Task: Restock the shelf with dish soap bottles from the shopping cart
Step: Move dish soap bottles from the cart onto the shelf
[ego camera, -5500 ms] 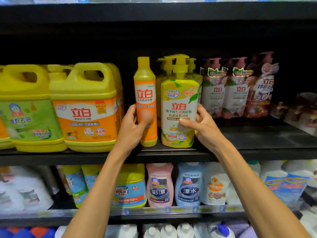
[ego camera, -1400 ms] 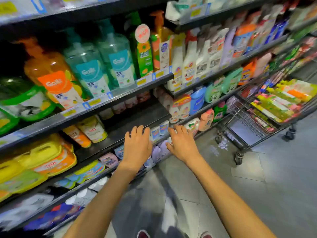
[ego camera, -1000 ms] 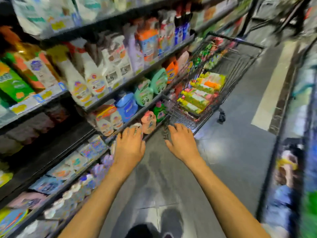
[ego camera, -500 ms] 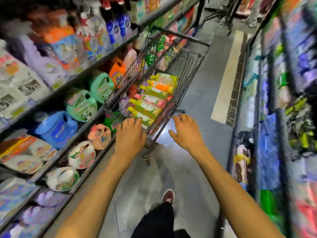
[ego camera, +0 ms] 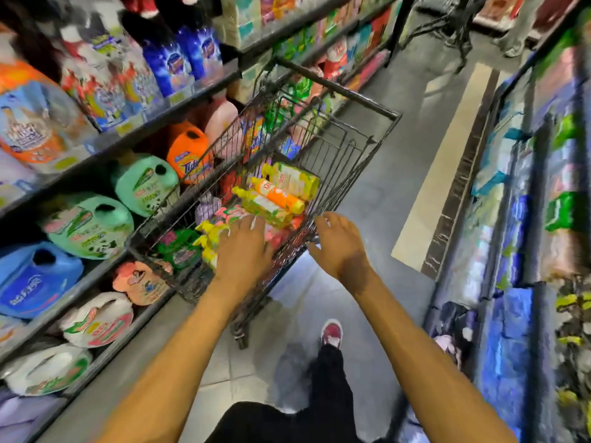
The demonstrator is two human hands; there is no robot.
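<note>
Head view: a wire cart (ego camera: 345, 145) stands in the aisle, tight against the shelf (ego camera: 153, 129) on the left, where big jugs (ego camera: 144, 183) of detergent crowd the lower tiers. The dish soap bottles (ego camera: 271, 199) lie heaped along the cart's near end, yellow and orange on top. Left hand (ego camera: 243, 251) is over the near rim, fingers spread, down on the pile but closed on nothing. Right hand (ego camera: 339, 247) hovers open at the cart's near right corner, just beside the bottles. A red shoe (ego camera: 332, 332) shows on the floor below.
</note>
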